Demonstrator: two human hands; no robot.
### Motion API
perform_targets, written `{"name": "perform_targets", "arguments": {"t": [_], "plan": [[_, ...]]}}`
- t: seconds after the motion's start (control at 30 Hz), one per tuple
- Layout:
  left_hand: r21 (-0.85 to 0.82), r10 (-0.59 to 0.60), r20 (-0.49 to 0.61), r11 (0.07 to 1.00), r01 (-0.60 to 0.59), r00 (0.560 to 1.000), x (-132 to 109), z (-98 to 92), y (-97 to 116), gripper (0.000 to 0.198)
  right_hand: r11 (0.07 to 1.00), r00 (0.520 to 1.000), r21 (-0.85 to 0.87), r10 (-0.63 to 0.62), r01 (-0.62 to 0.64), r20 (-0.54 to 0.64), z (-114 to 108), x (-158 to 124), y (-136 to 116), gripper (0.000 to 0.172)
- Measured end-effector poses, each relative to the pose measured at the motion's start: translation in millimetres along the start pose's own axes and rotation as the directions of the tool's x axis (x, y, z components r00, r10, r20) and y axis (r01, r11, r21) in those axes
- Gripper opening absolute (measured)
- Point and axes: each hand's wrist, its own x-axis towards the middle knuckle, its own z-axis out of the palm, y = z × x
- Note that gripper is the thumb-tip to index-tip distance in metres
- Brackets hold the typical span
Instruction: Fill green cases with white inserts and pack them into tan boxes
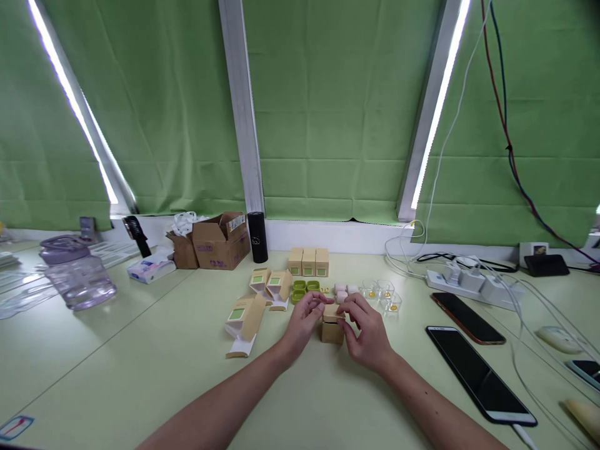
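Note:
A small brown cardboard box [332, 333] stands upright on the table between my two hands. My left hand [304, 322] is at its upper left edge, fingers curved over behind the top and thumb near the side. At the upper right, my right hand [368, 330] pinches the box's lid flap between thumb and fingers. Just beyond lie green square cups [299, 291], white-pink round pieces [341, 291] and clear plastic cups [392, 303] with yellow bits inside. Flattened-open boxes with green labels, one being an unfolded box [246, 317], lie left of my left hand.
Three closed small boxes [308, 262] stand in a row at the back. Further left are a black cylinder [257, 237], a large carton [221, 242], a tissue pack [150, 267] and a water bottle [77, 273]. Phones [480, 372], cables and a power strip [473, 284] occupy the right.

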Motion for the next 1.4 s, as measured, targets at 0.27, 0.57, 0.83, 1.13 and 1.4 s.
{"name": "perform_targets", "arguments": {"t": [0.27,0.57,0.83,1.13,1.4], "plan": [[0.023,0.028,0.025,0.999,-0.029,0.999,1.4,-2.7,-7.5,0.039,0.999,1.000,-0.043,-0.011,0.012,0.022,-0.5,1.0,-1.7,0.017],[0.058,0.056,0.028,0.997,-0.058,0.998,1.4,-3.3,-9.6,0.033,0.995,0.997,-0.059,-0.077,0.077,0.019,-1.3,0.9,-2.2,0.016],[0.101,0.060,0.027,0.993,-0.062,0.998,1.0,-2.7,-7.5,0.028,0.992,0.993,-0.050,-0.117,0.118,0.025,-2.5,1.0,-1.9,0.015],[0.100,0.057,0.021,0.993,-0.059,0.998,-0.6,-1.7,-7.3,0.027,0.989,0.991,-0.069,-0.124,0.128,0.059,-3.2,-0.5,1.4,0.013],[0.146,0.072,0.023,0.986,-0.075,0.997,-0.4,-1.0,-6.1,0.029,0.988,0.987,-0.085,-0.123,0.133,0.106,-2.7,-1.4,6.1,0.012]]}}
